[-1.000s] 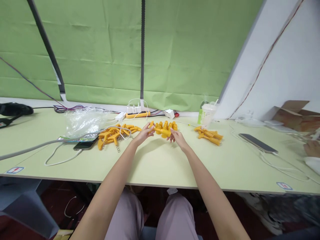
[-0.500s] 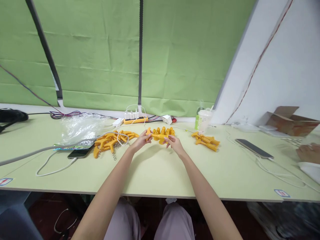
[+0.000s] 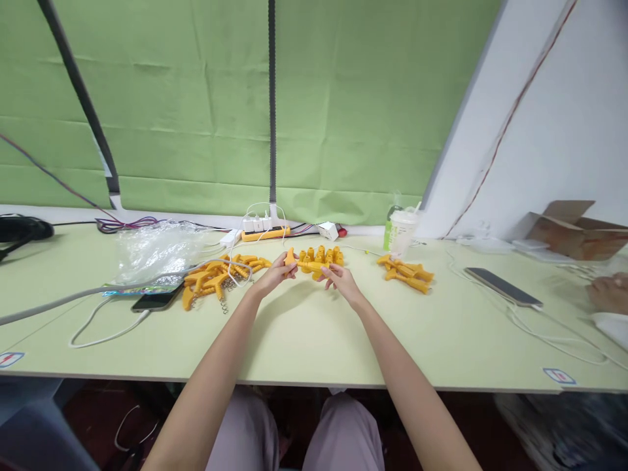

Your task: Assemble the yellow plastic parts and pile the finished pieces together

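Between my hands, level above the table, is a yellow plastic corkscrew point(image 3: 305, 265). My left hand point(image 3: 276, 273) pinches its T-shaped handle. The fingers of my right hand point(image 3: 341, 281) close on the sleeve at its other end. No metal spiral shows on it from here. Just behind stand several upright yellow sleeves point(image 3: 321, 254), grouped close together. Left of my left hand lies a heap of yellow corkscrew handles point(image 3: 213, 281), some with bare metal spirals. To the right, several yellow corkscrews point(image 3: 406, 273) with sleeves on lie in a small pile.
A clear plastic bag point(image 3: 157, 252) and a dark phone point(image 3: 156, 299) with a white cable sit at left. A power strip point(image 3: 265, 234) runs along the back. At right are a drink cup point(image 3: 403, 232), another phone point(image 3: 503, 286), a cardboard box point(image 3: 579, 229) and another person's hand point(image 3: 608, 293).
The corkscrew stays in both hands at nearly the same spot. My right fingers have shifted slightly along the sleeve. The view has moved a little.
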A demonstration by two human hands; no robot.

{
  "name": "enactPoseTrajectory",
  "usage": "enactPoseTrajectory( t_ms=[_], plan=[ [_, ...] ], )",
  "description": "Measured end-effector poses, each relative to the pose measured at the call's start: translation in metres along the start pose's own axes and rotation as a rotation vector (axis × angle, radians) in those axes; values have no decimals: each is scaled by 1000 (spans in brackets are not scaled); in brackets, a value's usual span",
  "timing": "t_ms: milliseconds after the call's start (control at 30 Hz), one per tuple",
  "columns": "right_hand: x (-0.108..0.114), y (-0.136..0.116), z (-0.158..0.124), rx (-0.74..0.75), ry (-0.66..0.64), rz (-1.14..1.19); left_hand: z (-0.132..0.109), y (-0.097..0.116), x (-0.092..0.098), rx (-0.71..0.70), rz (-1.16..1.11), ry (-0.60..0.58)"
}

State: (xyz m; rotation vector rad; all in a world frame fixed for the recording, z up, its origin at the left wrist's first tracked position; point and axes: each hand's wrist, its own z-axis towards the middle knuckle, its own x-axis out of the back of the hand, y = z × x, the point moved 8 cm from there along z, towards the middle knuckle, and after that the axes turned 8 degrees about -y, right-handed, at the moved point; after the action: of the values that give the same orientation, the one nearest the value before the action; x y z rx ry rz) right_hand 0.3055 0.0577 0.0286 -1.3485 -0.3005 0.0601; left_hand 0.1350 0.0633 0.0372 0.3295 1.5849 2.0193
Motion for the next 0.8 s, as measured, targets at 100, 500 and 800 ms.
enactPoseTrajectory(
  t_ms=[100, 500, 800],
  plan=[
    [1, 3, 2, -13, 10, 0, 0, -1, 1, -4, 14, -9],
    [-5, -3, -1, 10, -52, -36, -4, 7, 2, -24, 168, 63],
    [-6, -3, -3, -17, -29, -33, -6, 19, 1, -44, 305, 167]
  ],
)
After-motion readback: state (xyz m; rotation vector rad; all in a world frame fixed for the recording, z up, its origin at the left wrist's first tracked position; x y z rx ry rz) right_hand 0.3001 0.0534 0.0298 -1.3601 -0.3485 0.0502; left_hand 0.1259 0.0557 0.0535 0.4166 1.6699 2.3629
